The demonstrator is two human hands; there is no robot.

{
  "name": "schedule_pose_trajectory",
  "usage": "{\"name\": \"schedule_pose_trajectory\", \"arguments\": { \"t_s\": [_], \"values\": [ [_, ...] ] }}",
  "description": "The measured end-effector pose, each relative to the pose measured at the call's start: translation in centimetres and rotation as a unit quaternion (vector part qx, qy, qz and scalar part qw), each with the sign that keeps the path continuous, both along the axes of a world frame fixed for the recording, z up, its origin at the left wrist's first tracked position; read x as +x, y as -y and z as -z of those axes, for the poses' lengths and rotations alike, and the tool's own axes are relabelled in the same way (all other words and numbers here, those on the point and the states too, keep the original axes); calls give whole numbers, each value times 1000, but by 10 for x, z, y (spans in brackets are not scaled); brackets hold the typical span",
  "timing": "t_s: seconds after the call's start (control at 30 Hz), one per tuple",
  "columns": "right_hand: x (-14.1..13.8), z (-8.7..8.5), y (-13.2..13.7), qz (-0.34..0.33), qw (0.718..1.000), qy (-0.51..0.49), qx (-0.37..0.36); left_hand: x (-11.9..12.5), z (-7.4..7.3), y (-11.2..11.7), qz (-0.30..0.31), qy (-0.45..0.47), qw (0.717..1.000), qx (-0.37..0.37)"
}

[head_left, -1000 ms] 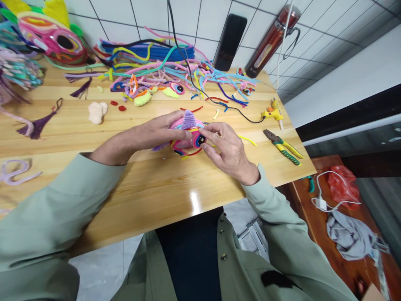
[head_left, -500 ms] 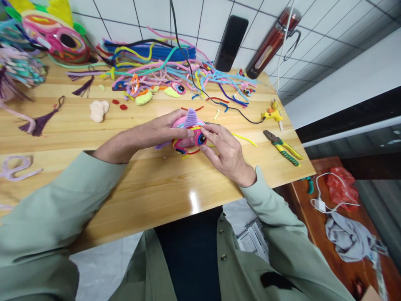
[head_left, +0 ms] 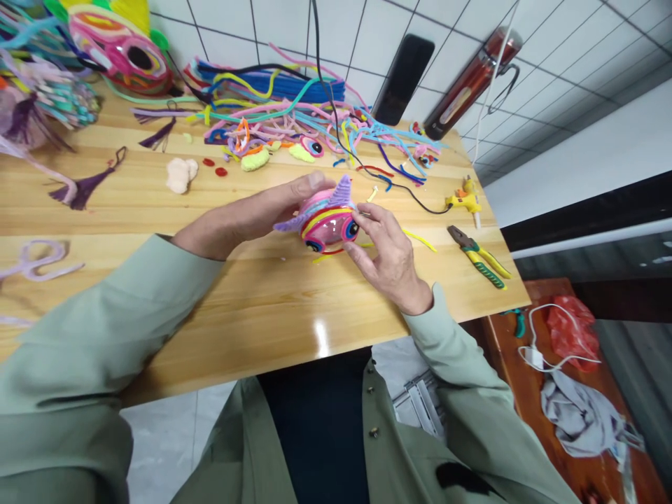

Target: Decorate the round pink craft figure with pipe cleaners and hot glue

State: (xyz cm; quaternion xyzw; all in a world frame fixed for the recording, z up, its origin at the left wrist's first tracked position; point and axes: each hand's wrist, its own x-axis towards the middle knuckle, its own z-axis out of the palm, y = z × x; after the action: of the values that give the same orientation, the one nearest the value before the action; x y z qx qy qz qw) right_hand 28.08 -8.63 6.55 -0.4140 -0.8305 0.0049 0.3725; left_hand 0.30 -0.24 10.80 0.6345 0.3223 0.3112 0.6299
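Between my hands is a small pipe-cleaner fish (head_left: 330,225), round and pink with yellow and blue bands, black-and-blue eyes and purple fins. My left hand (head_left: 283,206) wraps round its back left side, thumb lying along the top and the other fingers hidden behind it. My right hand (head_left: 386,255) pinches its right side by the eye, thumb below and fingers above. A thin dark tip shows at the right fingertips, too small to name. Under and beside the fish lies a yellow pipe cleaner (head_left: 420,240) on the wooden table (head_left: 252,308).
Loose pipe cleaners (head_left: 294,112) are heaped along the tiled wall. A phone (head_left: 404,78) and a red flask (head_left: 470,84) stand behind. On the right lie a yellow glue gun (head_left: 465,199) and pliers (head_left: 479,257). A larger fish (head_left: 118,52) and purple tassels (head_left: 87,187) are at left.
My left thumb has lifted off the fish's front and moved up to its top. The fish now shows more of its face and its left fin. The whole view has shifted slightly.
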Motion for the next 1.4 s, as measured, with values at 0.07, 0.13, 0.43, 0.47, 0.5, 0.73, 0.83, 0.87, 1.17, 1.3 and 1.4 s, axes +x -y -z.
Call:
{"name": "schedule_pose_trajectory", "arguments": {
  "t_s": [0.07,0.13,0.43,0.47,0.5,0.73,0.83,0.87,1.17,1.3,1.4],
  "values": [
    [1,1,-1,12,1000,-3,-19,0,4,-4,48,34,997,-43],
    [2,3,-3,20,999,-10,-31,-1,12,-10,57,68,994,-61],
    [-4,13,-4,48,998,-38,25,4,29,-7,5,42,999,19],
    [-5,13,-4,51,998,-38,28,8,28,-3,-15,39,999,26],
    [-6,14,-3,54,997,-36,27,12,26,0,-35,37,998,30],
    [-11,13,3,54,997,-22,41,25,31,6,-98,41,994,28],
    [-12,12,4,70,997,-11,40,24,35,5,-101,47,993,22],
    [-13,12,5,71,997,-11,33,24,36,5,-101,50,993,20],
    [-12,13,7,64,997,-14,38,25,30,8,-87,67,994,-16],
    [-13,13,6,62,997,-17,47,24,30,8,-97,64,993,-24],
    [-14,13,6,55,996,-22,63,23,31,9,-98,57,994,-13]
  ]
}}
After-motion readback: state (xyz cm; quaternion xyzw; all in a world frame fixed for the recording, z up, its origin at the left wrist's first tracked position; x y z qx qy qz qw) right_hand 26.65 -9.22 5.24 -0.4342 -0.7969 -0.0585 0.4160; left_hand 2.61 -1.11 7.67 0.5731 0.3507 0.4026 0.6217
